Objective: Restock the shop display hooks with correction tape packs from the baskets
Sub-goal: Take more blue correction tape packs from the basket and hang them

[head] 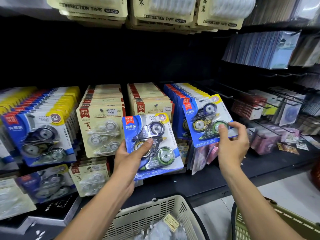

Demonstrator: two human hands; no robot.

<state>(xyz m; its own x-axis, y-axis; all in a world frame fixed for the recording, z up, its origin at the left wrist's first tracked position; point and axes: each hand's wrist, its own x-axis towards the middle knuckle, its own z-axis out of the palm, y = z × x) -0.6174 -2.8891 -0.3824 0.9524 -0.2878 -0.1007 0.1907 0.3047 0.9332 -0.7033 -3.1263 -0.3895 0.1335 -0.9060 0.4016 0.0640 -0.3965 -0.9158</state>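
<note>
Firstly, dark display wall (pixel 155 54) hung with hooks, packs in rows front to back: blue-and-yellow correction tape packs at far left (pixel 37 135), cream three-roller packs (pixel 102 129) beside them, a second cream row (pixel 150 104) behind the raised pack, blue-carded row (pixel 181 94) right of centre. Bare black hooks (pixel 223 94) further right, then mixed stationery packets (pixel 259 47).

Beige slotted basket (pixel 155 215) at bottom centre, low between the forearms (clear-wrapped stock and a yellow label inside, contents otherwise unclear). Olive-green basket (pixel 242 226) at bottom right, only its rim and side showing.

Blue correction tape pack in left hand (pixel 152 144): three rollers under a blister, tilted, held in front of the cream rows and well above the beige basket. Second blue pack (pixel 207 120) up at the front of the blue-carded row, tilted; seated on its hook or not, cannot tell.

Left hand (pixel 128 158): fingers curled behind the card, thumb pressed across the blister, clamped on the pack.

Right hand (pixel 232 144): thumb and fingertips pinching the lower right corner of the second pack, remaining fingers loosely curled.
</note>
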